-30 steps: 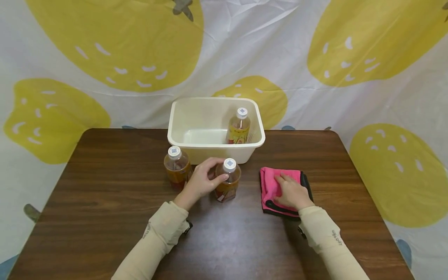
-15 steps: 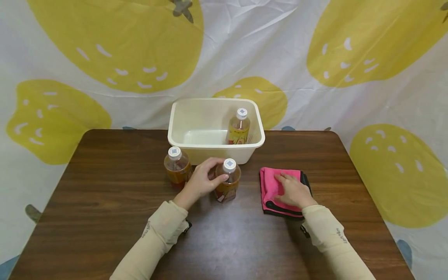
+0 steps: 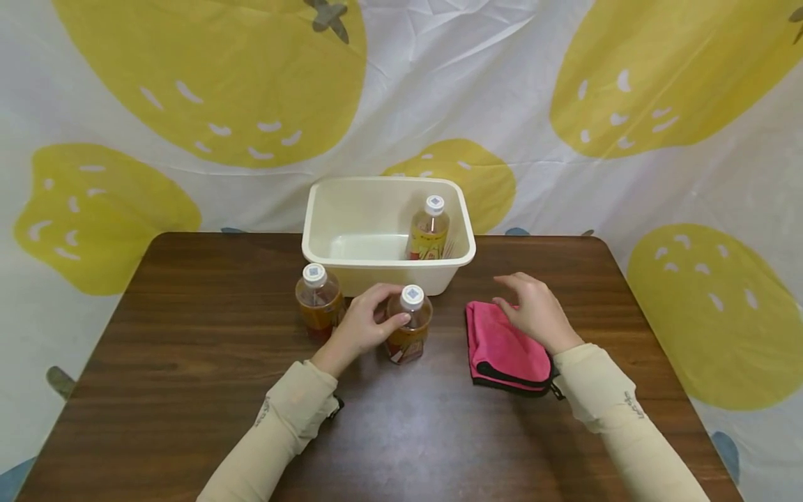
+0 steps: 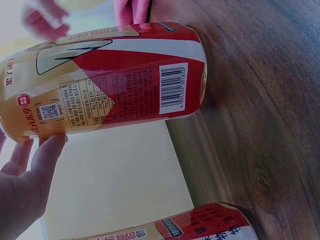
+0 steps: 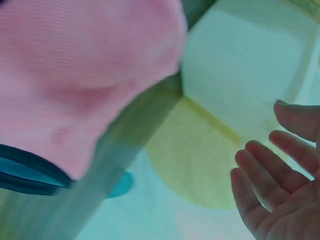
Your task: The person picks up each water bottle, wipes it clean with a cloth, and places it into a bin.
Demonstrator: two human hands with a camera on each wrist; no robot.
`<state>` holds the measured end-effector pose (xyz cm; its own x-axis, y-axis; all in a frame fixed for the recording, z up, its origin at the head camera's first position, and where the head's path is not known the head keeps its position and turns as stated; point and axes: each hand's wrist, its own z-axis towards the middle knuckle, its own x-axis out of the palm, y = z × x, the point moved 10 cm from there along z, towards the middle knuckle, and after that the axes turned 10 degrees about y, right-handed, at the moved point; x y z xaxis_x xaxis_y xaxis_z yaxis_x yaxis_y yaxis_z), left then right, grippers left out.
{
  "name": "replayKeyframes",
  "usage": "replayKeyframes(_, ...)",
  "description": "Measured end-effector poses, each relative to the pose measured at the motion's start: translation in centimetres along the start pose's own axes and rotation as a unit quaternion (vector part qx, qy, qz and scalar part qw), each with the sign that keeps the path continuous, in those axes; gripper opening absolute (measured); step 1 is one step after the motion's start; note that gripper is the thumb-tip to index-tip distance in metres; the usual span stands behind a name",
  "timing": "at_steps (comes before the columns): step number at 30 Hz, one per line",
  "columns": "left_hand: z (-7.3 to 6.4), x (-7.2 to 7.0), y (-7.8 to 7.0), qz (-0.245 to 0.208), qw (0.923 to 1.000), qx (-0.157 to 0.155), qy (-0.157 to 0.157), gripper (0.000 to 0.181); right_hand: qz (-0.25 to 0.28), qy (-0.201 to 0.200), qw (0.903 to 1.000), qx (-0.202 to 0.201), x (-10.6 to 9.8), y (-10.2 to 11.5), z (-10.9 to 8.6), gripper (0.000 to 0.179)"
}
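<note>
My left hand holds an upright drink bottle with a white cap, thumb and fingers round its upper part. Up close in the left wrist view, that bottle shows a red and gold label with a barcode. Above a folded pink cloth with black edging hovers my right hand, fingers spread in a loose curve and holding nothing. From the right wrist, the cloth appears apart from the hand. Just left of my left hand stands a second similar bottle.
Behind the bottles, a cream plastic bin stands near the back edge of the wooden table. One more capped bottle is upright in its right end. A lemon-print curtain hangs behind the table.
My right hand has risen off the pink cloth, which it was touching, and moved slightly away from me. The left hand and its bottle have stayed in place.
</note>
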<state>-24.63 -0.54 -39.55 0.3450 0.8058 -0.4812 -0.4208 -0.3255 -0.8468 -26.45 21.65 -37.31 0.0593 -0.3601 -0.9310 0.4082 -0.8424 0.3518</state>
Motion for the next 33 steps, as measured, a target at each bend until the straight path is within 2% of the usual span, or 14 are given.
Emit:
replayKeyframes(3, 0.0, 0.0, 0.0, 0.007, 1.0, 0.004, 0.001, 0.037, -0.008, -0.034, 0.9983, -0.046, -1.3, 1.6, 1.0, 0.033)
replayKeyframes(7, 0.0, -0.1, -0.1, 0.013, 0.9999, 0.004, 0.002, 0.037, -0.018, -0.067, 0.9936, -0.089, -2.4, 3.3, 2.2, 0.03)
replayKeyframes(12, 0.0, -0.2, -0.3, 0.014, 0.9999, 0.008, 0.003, 0.037, -0.027, -0.085, 0.9892, -0.116, -2.8, 4.5, 3.9, 0.027)
replayKeyframes(17, 0.0, -0.1, -0.3, 0.01, 0.9999, 0.007, 0.009, 0.037, -0.042, -0.086, 0.9895, -0.109, -2.4, 4.7, 5.1, 0.02)
replayKeyframes(24, 0.1, 0.1, 0.1, 0.012, 0.9998, -0.002, 0.017, 0.037, -0.043, -0.073, 0.9934, -0.077, -1.6, 4.5, 5.8, 0.01)
replayKeyframes(33, 0.2, 0.0, -0.6, 0.053, 0.9978, 0.012, 0.039, 0.041, -0.037, -0.062, 0.9963, -0.046, -1.5, 4.1, 6.1, 0.009)
